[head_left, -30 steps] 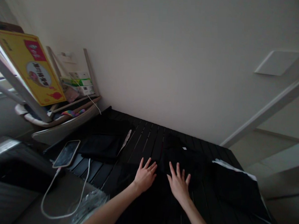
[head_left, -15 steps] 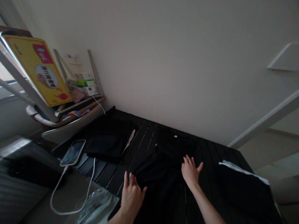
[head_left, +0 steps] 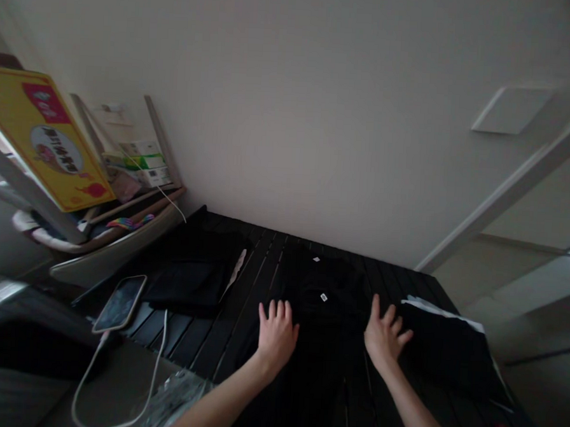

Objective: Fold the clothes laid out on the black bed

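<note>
A black garment (head_left: 324, 336), dark enough that its outline is hard to follow, lies spread on the black slatted table (head_left: 268, 251). Two small white marks show on its upper part. On its left side rests my left hand (head_left: 277, 334), palm down with fingers stretched out. My right hand (head_left: 386, 333) is at the garment's right side, fingers spread and holding nothing. Whether its fingertips touch cloth or slats I cannot tell.
Folded black clothing (head_left: 186, 281) lies to the left, near a phone (head_left: 120, 303) on a white cable (head_left: 155, 372). Dark cloth with a white edge (head_left: 450, 349) is at right. A clear plastic bag (head_left: 175, 396) sits at front left. Behind stands a chair-like frame holding a yellow board (head_left: 54, 141).
My left hand has moved forward and right along the garment, and my right hand has shifted right. The cloth lies flatter, with both white marks in new places. The view has turned slightly right.
</note>
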The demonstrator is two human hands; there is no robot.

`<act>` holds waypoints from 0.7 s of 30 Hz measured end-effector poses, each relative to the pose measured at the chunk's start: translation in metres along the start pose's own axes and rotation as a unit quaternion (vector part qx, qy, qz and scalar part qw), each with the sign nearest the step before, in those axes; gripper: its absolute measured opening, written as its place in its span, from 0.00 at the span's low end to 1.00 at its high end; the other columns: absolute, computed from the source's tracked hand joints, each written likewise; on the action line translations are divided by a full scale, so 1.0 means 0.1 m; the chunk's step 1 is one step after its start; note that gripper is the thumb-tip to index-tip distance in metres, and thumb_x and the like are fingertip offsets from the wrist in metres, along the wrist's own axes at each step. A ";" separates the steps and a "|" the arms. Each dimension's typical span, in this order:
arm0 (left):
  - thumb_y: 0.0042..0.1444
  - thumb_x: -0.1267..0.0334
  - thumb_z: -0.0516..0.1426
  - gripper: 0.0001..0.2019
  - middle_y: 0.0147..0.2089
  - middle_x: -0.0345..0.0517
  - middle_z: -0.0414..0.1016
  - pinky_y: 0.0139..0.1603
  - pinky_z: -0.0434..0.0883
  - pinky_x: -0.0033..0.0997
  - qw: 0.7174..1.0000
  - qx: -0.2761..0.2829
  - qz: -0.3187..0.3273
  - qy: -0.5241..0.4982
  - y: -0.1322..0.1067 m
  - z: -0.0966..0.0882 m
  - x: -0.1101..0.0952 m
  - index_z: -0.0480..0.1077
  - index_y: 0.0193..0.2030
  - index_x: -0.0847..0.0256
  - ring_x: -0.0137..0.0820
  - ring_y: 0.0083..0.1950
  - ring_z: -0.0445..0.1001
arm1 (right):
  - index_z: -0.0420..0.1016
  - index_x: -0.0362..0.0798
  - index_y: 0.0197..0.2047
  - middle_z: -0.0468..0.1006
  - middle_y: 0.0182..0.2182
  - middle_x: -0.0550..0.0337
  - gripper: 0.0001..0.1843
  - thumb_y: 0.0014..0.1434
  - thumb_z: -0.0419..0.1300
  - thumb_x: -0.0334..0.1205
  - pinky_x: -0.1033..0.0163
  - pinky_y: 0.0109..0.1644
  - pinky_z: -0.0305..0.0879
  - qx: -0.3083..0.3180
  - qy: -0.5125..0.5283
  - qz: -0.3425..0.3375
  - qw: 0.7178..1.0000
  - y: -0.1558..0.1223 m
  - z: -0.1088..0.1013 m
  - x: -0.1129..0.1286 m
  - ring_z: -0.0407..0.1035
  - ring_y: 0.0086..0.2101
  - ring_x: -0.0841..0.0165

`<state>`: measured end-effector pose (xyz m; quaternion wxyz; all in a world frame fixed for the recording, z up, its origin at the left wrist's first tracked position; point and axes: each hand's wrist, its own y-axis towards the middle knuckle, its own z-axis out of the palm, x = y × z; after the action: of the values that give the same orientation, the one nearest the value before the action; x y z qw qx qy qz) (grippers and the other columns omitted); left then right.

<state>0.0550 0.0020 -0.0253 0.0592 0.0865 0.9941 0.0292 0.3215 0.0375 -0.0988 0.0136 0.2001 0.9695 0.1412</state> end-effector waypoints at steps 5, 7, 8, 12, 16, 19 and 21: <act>0.61 0.46 0.52 0.33 0.74 0.45 0.43 0.67 0.50 0.60 0.987 0.018 0.145 -0.073 0.41 0.51 -0.19 0.48 0.71 0.46 0.52 0.73 0.41 | 0.39 0.67 0.70 0.37 0.71 0.56 0.43 0.57 0.47 0.26 0.33 0.64 0.38 -0.032 -0.010 -0.196 0.980 -0.15 0.04 0.18 0.44 0.66 0.47; 0.62 0.46 0.49 0.30 0.74 0.45 0.43 0.67 0.49 0.62 0.987 0.017 0.144 -0.072 0.50 0.66 -0.20 0.50 0.70 0.44 0.53 0.72 0.41 | 0.39 0.67 0.70 0.43 0.71 0.56 0.43 0.57 0.47 0.25 0.32 0.64 0.40 -0.015 -0.009 -0.213 0.977 -0.11 0.14 0.20 0.54 0.63 0.49; 0.64 0.46 0.47 0.28 0.74 0.44 0.44 0.67 0.50 0.62 0.988 0.013 0.141 -0.069 0.54 0.71 -0.18 0.51 0.69 0.44 0.53 0.72 0.42 | 0.41 0.67 0.70 0.47 0.70 0.55 0.43 0.56 0.46 0.25 0.32 0.63 0.40 -0.002 -0.010 -0.221 0.975 -0.08 0.19 0.18 0.58 0.61 0.50; 0.66 0.51 0.44 0.24 0.71 0.41 0.53 0.67 0.54 0.54 0.990 -0.002 0.133 -0.042 0.69 0.77 -0.05 0.56 0.68 0.48 0.45 0.72 0.48 | 0.58 0.64 0.65 0.64 0.63 0.55 0.39 0.56 0.41 0.22 0.38 0.61 0.52 0.025 -0.023 -0.273 0.961 0.13 0.29 0.01 0.69 0.51 0.56; 0.65 0.48 0.44 0.26 0.70 0.44 0.55 0.68 0.53 0.53 0.996 -0.017 0.088 -0.017 0.78 0.74 0.18 0.57 0.67 0.53 0.44 0.71 0.51 | 0.70 0.53 0.60 0.62 0.63 0.48 0.31 0.59 0.41 0.24 0.47 0.49 0.63 -0.001 -0.054 -0.263 0.963 0.50 0.08 -0.33 0.69 0.44 0.55; 0.65 0.49 0.44 0.27 0.70 0.48 0.54 0.68 0.52 0.53 0.999 -0.031 0.045 -0.003 0.74 0.74 0.31 0.57 0.68 0.56 0.44 0.70 0.52 | 0.67 0.47 0.61 0.57 0.66 0.43 0.29 0.60 0.43 0.26 0.46 0.48 0.61 -0.048 -0.093 -0.240 0.965 0.83 -0.13 -0.57 0.67 0.44 0.54; 0.65 0.53 0.45 0.27 0.70 0.50 0.54 0.68 0.51 0.52 0.999 -0.034 0.025 0.005 0.68 0.74 0.33 0.55 0.68 0.59 0.45 0.71 0.52 | 0.64 0.45 0.63 0.57 0.65 0.40 0.29 0.59 0.45 0.26 0.46 0.49 0.60 -0.060 -0.104 -0.204 0.972 1.00 -0.20 -0.63 0.66 0.45 0.54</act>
<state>0.0434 0.0787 -0.0978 0.0562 0.1092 0.9903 0.0649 0.4164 0.0949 -0.0541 0.1545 0.0108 0.9728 0.1720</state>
